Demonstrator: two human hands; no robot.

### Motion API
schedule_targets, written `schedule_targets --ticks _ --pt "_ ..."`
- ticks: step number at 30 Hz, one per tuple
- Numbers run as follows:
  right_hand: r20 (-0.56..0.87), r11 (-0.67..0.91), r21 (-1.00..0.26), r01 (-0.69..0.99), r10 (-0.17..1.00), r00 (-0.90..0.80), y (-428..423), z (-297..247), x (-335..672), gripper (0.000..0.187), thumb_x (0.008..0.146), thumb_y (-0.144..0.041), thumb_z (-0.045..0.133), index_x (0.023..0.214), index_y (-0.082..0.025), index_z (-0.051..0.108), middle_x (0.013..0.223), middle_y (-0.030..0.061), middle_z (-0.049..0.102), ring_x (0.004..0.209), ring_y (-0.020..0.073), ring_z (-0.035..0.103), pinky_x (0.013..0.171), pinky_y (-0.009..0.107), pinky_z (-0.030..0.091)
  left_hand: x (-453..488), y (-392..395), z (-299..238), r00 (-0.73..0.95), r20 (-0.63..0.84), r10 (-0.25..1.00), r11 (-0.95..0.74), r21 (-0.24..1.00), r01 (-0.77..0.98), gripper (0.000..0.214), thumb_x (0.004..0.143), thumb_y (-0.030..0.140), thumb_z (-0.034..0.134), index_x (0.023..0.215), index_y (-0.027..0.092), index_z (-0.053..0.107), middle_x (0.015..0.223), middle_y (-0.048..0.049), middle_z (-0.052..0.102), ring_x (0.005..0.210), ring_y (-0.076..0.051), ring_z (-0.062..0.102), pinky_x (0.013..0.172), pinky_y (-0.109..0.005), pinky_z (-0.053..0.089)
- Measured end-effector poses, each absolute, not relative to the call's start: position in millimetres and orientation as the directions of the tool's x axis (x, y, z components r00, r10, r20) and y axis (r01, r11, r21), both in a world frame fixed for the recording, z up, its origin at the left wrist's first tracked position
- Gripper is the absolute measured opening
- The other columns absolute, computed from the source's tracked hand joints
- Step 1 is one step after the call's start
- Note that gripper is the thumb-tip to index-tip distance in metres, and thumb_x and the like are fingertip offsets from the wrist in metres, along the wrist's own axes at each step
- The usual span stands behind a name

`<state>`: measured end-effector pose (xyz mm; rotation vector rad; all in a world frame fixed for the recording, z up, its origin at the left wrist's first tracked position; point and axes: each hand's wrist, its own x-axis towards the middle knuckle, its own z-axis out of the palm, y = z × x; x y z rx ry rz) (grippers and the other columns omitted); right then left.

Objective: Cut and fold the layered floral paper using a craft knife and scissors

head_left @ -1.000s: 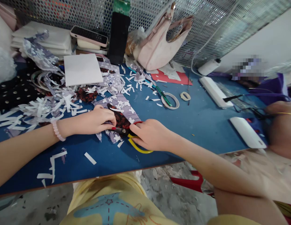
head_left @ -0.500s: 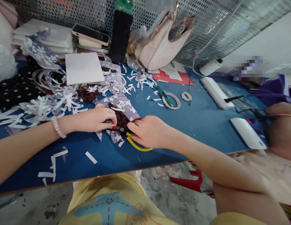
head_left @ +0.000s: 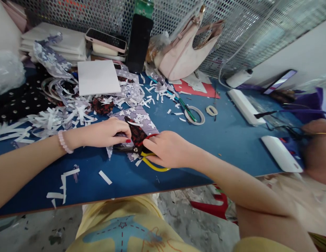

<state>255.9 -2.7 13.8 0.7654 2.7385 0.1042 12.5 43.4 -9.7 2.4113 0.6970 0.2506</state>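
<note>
My right hand (head_left: pixel 169 149) grips a pair of scissors (head_left: pixel 149 163) with yellow and red handles. Their dark blades point left, just under my left fingertips. My left hand (head_left: pixel 107 133), wearing a pink bead bracelet (head_left: pixel 64 142), has its fingers curled and thumb pressed towards them on a dark red-and-black patterned fabric piece (head_left: pixel 138 133). This piece lies over purple fabric with white flowers (head_left: pixel 138 113). The blade tips are partly hidden beside my left hand.
White paper strips (head_left: pixel 58 113) are heaped at left. Behind stand a white square pad (head_left: pixel 98 77), a black phone (head_left: pixel 139 42) and a pale handbag (head_left: pixel 189 52). Tape rolls (head_left: pixel 201 115) and white power strips (head_left: pixel 244 105) lie at right. Another person's arm (head_left: pixel 318 150) rests at the right edge.
The scissors have shifted slightly left and towards me, their blades now lower beside my left thumb. My left hand stays on the fabric. The view has tilted slightly.
</note>
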Motion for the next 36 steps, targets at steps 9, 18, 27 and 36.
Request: schedule_targets --ticks 9,18,27,36 --pt "-0.161 0.81 0.116 0.575 0.587 -0.793 -23.7 9.6 299.0 0.02 0.093 -0.035 0.052 0.089 -0.016 0.058 0.069 0.0053 0.067 0.056 0.0167 0.053 0.059 0.032 0.022 -10.2 42.4 9.0 0.779 0.15 0.609 -0.778 -0.075 0.623 0.033 0.092 0.008 0.037 0.107 0.013 0.066 0.104 -0.0118 0.065 0.101 -0.027 0.059 0.095 -0.045 0.04" --pt "-0.189 0.787 0.114 0.607 0.617 -0.764 -21.0 6.1 299.5 0.019 0.095 -0.034 0.053 0.09 -0.016 0.058 0.071 0.0054 0.067 0.058 0.017 0.056 0.059 0.031 0.023 2.7 29.1 3.5 0.913 0.188 0.363 -0.93 0.004 0.368 0.028 0.103 0.026 0.043 0.091 0.017 0.066 0.097 -0.0067 0.066 0.093 -0.023 0.06 0.085 -0.037 0.038" --pt "-0.134 0.764 0.174 0.622 0.644 -0.753 -20.9 3.7 303.0 0.017 0.097 -0.031 0.053 0.091 -0.016 0.058 0.071 0.006 0.069 0.058 0.0167 0.058 0.058 0.03 0.023 0.3 31.8 0.0 0.928 0.069 0.366 -0.896 0.297 0.331 0.011 0.096 0.029 0.063 0.101 0.019 0.065 0.105 -0.0041 0.068 0.098 -0.02 0.061 0.09 -0.03 0.042" --pt "-0.101 0.62 0.109 0.777 0.785 -0.611 -26.8 -5.3 311.0 0.016 0.093 -0.031 0.052 0.095 -0.015 0.057 0.068 0.0058 0.068 0.059 0.0203 0.062 0.057 0.028 0.028 -3.7 40.8 -16.2 0.951 0.055 0.304 -0.922 0.269 0.279 0.031 0.101 0.022 0.051 0.128 0.029 0.065 0.149 -0.0032 0.054 0.141 -0.021 0.047 0.123 -0.038 0.024"
